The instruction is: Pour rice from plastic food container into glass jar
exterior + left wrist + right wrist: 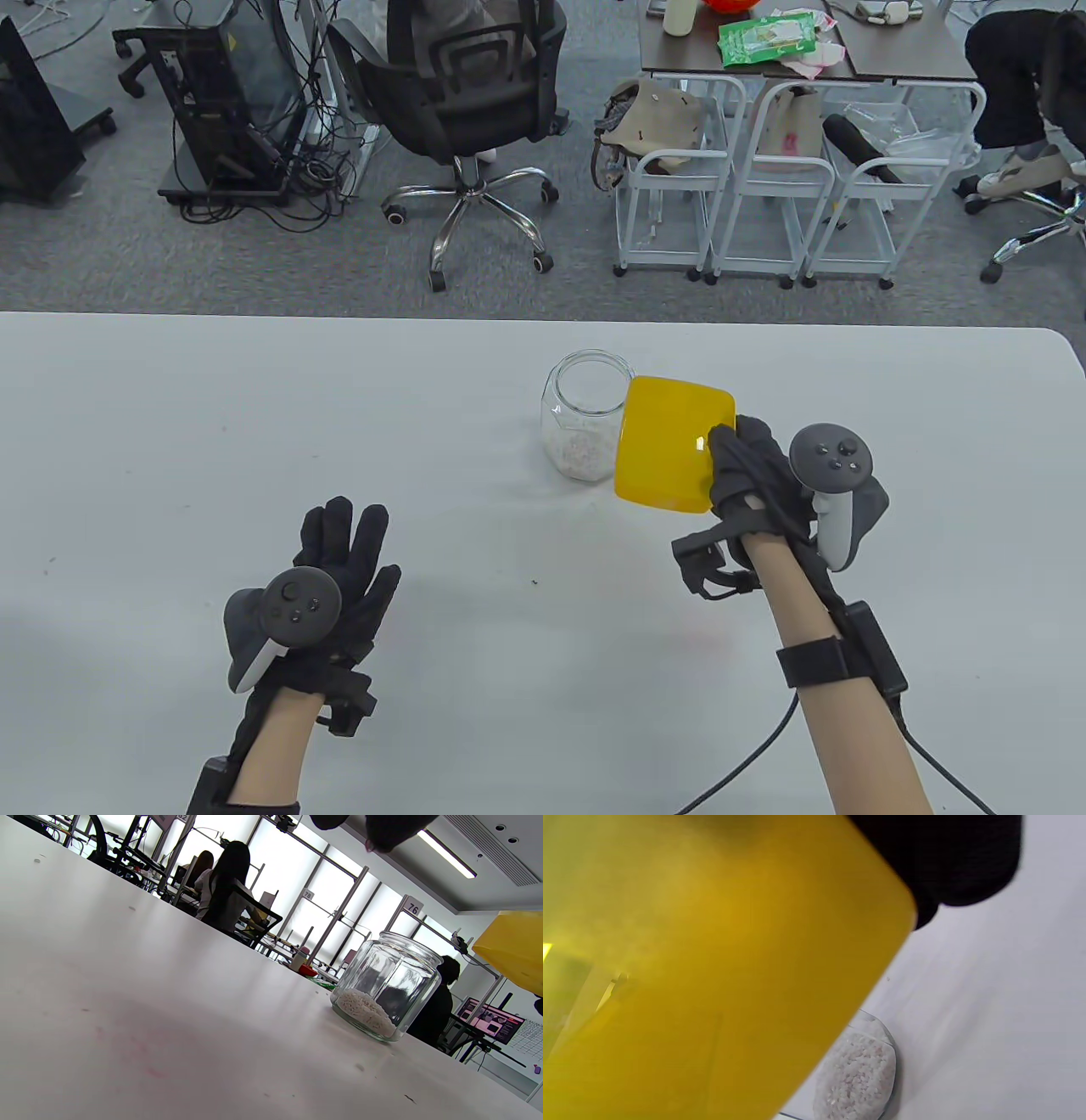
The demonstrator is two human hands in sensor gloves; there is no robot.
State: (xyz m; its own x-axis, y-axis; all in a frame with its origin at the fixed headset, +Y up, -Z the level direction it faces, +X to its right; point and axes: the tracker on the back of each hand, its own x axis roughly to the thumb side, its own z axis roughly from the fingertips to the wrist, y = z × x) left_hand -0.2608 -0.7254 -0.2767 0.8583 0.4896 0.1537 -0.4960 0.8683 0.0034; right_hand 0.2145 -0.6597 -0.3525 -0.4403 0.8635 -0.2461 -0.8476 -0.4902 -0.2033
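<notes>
Table view: right hand (751, 475) gripping yellow plastic food container (670, 446), tipped on edge over glass jar (588, 416) mouth near tabletop's far edge for pouring; rice (367, 1013) lying in jar; left hand (339, 564) resting open, fingers spread, idle.

On the one white table (212, 441) stands one clear faceted glass jar (587, 416) holding a single low heap of white rice (581, 454), and just beside the jar, tipped against its right side, is one yellow translucent plastic food container (674, 443). Two black-gloved hands are in view, the left hand (344, 560) well apart from the jar and the right hand (751, 475) near it, each with one grey tracker. Beyond the jar, on the carpet, there are three white wire trolleys (755, 187) in a row and one whole black office chair (462, 93).
</notes>
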